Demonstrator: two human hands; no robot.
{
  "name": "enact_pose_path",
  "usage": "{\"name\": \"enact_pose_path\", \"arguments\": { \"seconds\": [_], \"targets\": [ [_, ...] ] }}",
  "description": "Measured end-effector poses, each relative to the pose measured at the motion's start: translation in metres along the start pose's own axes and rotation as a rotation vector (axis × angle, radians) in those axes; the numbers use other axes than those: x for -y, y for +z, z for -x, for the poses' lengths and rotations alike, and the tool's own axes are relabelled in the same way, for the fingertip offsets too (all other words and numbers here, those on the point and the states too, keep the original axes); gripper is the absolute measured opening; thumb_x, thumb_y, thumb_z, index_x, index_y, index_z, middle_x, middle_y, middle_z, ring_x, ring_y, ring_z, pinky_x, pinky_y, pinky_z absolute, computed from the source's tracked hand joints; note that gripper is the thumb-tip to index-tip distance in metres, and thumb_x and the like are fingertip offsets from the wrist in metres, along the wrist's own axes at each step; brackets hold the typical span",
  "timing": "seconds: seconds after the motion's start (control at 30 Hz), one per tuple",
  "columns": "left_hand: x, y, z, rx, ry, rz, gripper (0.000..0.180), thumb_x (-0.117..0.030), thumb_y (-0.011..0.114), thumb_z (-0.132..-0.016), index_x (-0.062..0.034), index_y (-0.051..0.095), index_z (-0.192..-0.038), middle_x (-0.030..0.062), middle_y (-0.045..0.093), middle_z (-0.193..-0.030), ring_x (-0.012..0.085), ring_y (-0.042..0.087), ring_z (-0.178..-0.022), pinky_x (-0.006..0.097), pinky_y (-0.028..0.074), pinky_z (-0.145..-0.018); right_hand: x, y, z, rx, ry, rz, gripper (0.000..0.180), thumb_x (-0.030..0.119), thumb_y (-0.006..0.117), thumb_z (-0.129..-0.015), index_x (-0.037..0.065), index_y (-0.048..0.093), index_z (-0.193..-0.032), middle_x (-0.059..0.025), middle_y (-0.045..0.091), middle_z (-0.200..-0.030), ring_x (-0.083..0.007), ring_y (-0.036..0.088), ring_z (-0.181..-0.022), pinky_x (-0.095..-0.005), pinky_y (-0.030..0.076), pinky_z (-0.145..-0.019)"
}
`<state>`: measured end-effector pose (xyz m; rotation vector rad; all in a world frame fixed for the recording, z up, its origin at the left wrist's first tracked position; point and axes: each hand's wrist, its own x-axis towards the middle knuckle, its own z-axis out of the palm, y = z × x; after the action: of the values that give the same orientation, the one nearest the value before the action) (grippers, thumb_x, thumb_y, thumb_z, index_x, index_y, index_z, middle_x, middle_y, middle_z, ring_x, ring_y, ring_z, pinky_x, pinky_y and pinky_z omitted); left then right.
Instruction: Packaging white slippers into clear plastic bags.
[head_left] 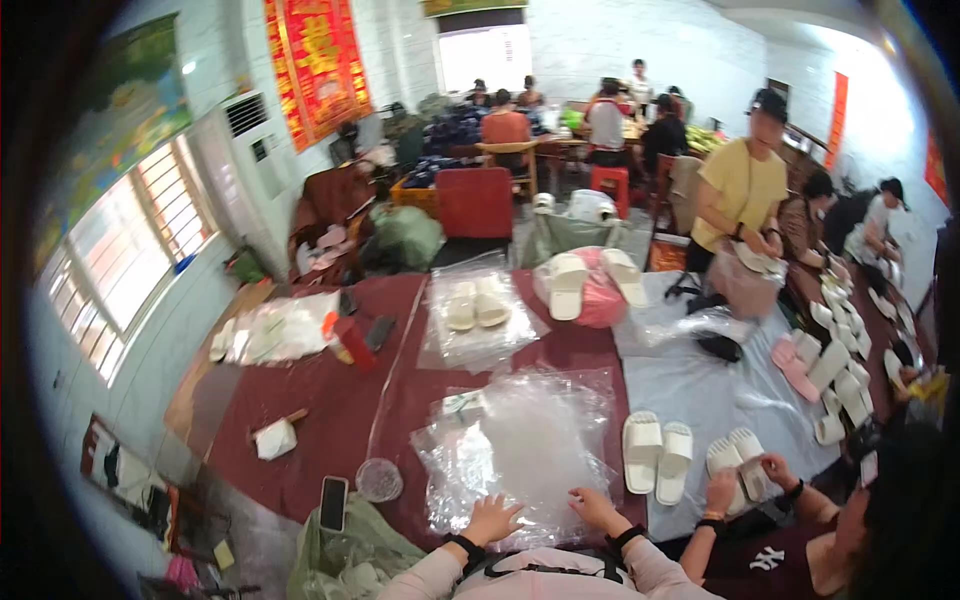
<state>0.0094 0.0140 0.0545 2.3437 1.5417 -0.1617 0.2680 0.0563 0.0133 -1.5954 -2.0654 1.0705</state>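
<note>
A stack of clear plastic bags (540,440) lies on the dark red tabletop in front of me. My left hand (492,520) is over the stack's near edge, fingers spread, holding nothing. To its right, my right hand (597,508) reaches toward the near right corner of the bags with its fingers apart. Whether either hand touches the plastic I cannot tell. A pair of cream slide sandals (658,455) sits just right of the stack. Beyond the bags, another pair of cream slides (478,304) rests on clear plastic.
A phone (334,503) and a round clear container (379,480) are on my left. At my right, a co-worker's hands (775,468) handle white slides (735,465). Across the table stands a person in a yellow shirt (740,195). Many slides line the right side.
</note>
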Motion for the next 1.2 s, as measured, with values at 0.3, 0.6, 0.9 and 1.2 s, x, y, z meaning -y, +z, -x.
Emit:
{"name": "enact_pose_path", "arguments": {
  "seconds": [0.3, 0.6, 0.9, 1.2],
  "targets": [
    [0.014, 0.056, -0.003, 0.118, -0.043, -0.062, 0.058, -0.048, 0.047, -0.082, -0.035, 0.026, -0.135, 0.0208, 0.014, -0.142, 0.0467, 0.017, -0.126, 0.06, 0.018, -0.099, -0.035, -0.06, 0.005, -0.787, 0.318, 0.066, 0.031, 0.013, 0.06, -0.072, 0.003, 0.056, -0.101, -0.0211, 0.05, -0.11, -0.0374, 0.046, -0.102, -0.0438, 0.038, -0.085],
    [0.026, 0.078, -0.014, 0.083, -0.004, -0.145, 0.059, -0.049, 0.051, -0.08, -0.0349, 0.029, -0.133, 0.0234, 0.017, -0.14, 0.0482, 0.021, -0.124, 0.063, 0.022, -0.094, -0.088, -0.068, -0.024, -0.615, 0.733, 0.137, 0.04, 0.021, 0.061, -0.071, 0.014, 0.058, -0.11, -0.0272, 0.032, -0.128, -0.0419, 0.029, -0.12, -0.0482, 0.03, -0.096],
    [0.037, 0.108, -0.017, 0.084, -0.019, 0.164, 0.054, -0.046, 0.047, -0.082, -0.028, 0.036, -0.131, 0.0277, 0.024, -0.135, 0.0524, 0.025, -0.118, 0.065, 0.02, -0.092, -0.101, -0.074, -0.038, -0.539, 0.744, 0.22, 0.04, 0.033, 0.056, -0.073, 0.017, 0.059, -0.11, -0.0274, 0.033, -0.128, -0.0434, 0.028, -0.122, -0.0525, 0.023, -0.099],
    [0.038, 0.127, -0.019, -0.008, -0.017, 0.036, 0.054, -0.045, 0.046, -0.083, -0.0312, 0.032, -0.133, 0.0292, 0.028, -0.133, 0.051, 0.032, -0.116, 0.065, 0.026, -0.088, -0.132, -0.086, -0.049, -0.388, 0.628, 0.109, 0.059, 0.039, 0.058, -0.07, 0.006, 0.049, -0.118, -0.0224, 0.045, -0.119, -0.0391, 0.04, -0.114, -0.0493, 0.028, -0.097]
  ]
}}
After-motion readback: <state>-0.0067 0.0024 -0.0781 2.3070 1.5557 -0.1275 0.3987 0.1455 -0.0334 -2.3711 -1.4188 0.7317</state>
